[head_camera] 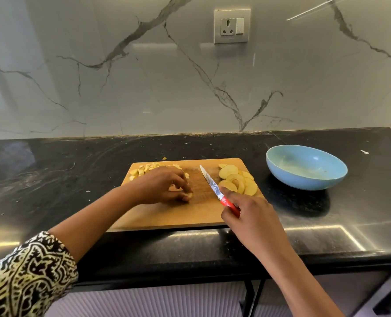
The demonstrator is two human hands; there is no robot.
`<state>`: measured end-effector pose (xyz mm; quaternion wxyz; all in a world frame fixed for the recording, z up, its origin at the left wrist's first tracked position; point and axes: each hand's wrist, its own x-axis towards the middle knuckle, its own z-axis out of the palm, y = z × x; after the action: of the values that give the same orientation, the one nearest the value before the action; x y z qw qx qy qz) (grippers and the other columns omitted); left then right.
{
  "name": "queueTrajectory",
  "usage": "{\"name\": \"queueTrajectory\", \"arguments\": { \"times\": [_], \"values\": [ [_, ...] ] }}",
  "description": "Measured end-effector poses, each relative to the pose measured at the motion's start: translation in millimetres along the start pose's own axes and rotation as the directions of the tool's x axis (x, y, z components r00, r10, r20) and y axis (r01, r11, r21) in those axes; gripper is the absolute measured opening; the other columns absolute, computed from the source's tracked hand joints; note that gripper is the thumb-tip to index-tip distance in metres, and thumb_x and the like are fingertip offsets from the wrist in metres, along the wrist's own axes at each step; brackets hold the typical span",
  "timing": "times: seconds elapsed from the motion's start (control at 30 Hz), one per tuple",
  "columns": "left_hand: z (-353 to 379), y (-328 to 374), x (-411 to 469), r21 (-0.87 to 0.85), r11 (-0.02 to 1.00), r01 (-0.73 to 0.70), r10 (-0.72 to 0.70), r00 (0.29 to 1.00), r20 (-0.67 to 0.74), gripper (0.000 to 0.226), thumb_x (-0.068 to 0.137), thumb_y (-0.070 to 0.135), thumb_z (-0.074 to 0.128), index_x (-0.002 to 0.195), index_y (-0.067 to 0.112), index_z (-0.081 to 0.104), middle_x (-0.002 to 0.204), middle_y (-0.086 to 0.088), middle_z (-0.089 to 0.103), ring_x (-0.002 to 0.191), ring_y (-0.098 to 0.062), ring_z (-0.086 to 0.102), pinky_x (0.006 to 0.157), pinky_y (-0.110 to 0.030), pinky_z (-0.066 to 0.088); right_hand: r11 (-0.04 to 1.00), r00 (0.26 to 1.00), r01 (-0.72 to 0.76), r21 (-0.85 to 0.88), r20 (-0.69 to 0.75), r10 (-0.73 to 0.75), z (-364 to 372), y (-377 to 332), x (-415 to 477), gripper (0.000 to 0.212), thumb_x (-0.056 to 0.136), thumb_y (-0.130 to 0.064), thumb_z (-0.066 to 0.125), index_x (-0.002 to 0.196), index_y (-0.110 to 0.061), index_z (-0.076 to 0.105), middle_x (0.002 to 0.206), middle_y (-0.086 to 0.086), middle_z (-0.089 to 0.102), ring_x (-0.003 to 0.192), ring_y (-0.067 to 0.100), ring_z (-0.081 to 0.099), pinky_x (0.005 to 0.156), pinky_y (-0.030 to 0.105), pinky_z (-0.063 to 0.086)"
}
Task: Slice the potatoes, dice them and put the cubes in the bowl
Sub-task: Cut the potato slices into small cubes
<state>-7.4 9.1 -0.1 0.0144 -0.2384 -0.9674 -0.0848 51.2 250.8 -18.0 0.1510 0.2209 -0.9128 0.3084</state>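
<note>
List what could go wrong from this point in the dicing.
1. The left hand pinches a small potato piece close to the knife held by the right hand; a cut there could nick its fingertips.
2. The cubes crowd the far edge of the cutting board, and one scrap already lies on the counter; more may fall off.
3. The bowl stands apart from the board, so cubes could drop in transfer.

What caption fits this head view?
Left hand pinches a potato piece on the board; right hand holds the knife beside slices.
</note>
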Motion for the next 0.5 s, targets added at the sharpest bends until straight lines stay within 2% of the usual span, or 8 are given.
{"name": "queueTrajectory", "arguments": {
  "times": [0.13, 0.2, 0.27, 0.33, 0.37, 0.5],
  "values": [
    [-7.0, -14.0, -6.5, -0.107, 0.986, -0.130, 0.134, 0.991, 0.031, 0.027, 0.087, 0.018, 0.066, 0.113, 0.026, 0.068, 0.115, 0.013, 0.062, 0.105, -0.003, 0.056, 0.089, -0.016, 0.046, 1.000, 0.999, 0.003, -0.024, 0.043, -0.002, -2.7, 0.7, 0.9, 0.047, 0.093, -0.031, 0.050, 0.140, -0.040, 0.045, 0.079, -0.015, 0.048, 0.062, 0.004, 0.040, 0.054, 0.016, 0.031],
    [-2.5, -20.0, -12.3, -0.139, 0.977, -0.161, 0.157, 0.987, -0.039, 0.030, 0.086, 0.013, 0.067, 0.113, 0.025, 0.068, 0.115, 0.014, 0.064, 0.108, -0.002, 0.058, 0.092, -0.017, 0.047, 0.999, 0.997, 0.016, -0.040, 0.081, -0.013, -5.4, 0.1, 2.1, 0.046, 0.093, -0.031, 0.050, 0.138, -0.041, 0.047, 0.074, -0.014, 0.048, 0.061, 0.004, 0.040, 0.055, 0.015, 0.031],
    [4.7, -26.0, -21.6, -0.141, 0.972, -0.187, 0.164, 0.973, -0.162, 0.027, 0.087, 0.020, 0.065, 0.114, 0.023, 0.068, 0.116, 0.008, 0.066, 0.109, -0.003, 0.060, 0.094, -0.019, 0.049, 0.997, 0.992, 0.037, -0.060, 0.121, -0.030, -8.5, -2.4, 3.6, 0.044, 0.093, -0.031, 0.050, 0.135, -0.044, 0.049, 0.070, -0.014, 0.050, 0.063, 0.005, 0.044, 0.057, 0.018, 0.036],
    [9.8, -27.9, -33.3, -0.102, 0.971, -0.214, 0.187, 0.956, -0.224, 0.031, 0.090, 0.038, 0.055, 0.114, 0.023, 0.067, 0.116, 0.006, 0.068, 0.110, -0.002, 0.060, 0.094, -0.020, 0.049, 0.996, 0.987, 0.049, -0.080, 0.157, -0.036, -10.7, -6.8, 5.3, 0.042, 0.093, -0.032, 0.051, 0.134, -0.044, 0.050, 0.072, -0.017, 0.053, 0.065, 0.005, 0.048, 0.059, 0.019, 0.039],
    [11.5, -28.8, -38.4, -0.057, 0.971, -0.233, 0.214, 0.950, -0.227, 0.033, 0.091, 0.040, 0.052, 0.114, 0.023, 0.068, 0.116, 0.007, 0.067, 0.110, -0.002, 0.059, 0.095, -0.022, 0.049, 0.995, 0.984, 0.054, -0.085, 0.172, -0.039, -11.1, -9.4, 6.2, 0.042, 0.094, -0.033, 0.052, 0.134, -0.044, 0.050, 0.070, -0.018, 0.052, 0.063, 0.005, 0.048, 0.057, 0.017, 0.038],
    [15.7, -30.7, -46.1, 0.070, 0.960, -0.271, 0.279, 0.939, -0.200, 0.034, 0.092, 0.027, 0.047, 0.122, 0.023, 0.065, 0.122, 0.009, 0.064, 0.116, -0.004, 0.053, 0.098, -0.028, 0.047, 0.992, 0.975, 0.072, -0.102, 0.215, -0.049, -12.6, -17.1, 10.4, 0.041, 0.094, -0.032, 0.053, 0.134, -0.042, 0.050, 0.072, -0.017, 0.051, 0.057, 0.003, 0.042, 0.052, 0.015, 0.033]
  ]
}}
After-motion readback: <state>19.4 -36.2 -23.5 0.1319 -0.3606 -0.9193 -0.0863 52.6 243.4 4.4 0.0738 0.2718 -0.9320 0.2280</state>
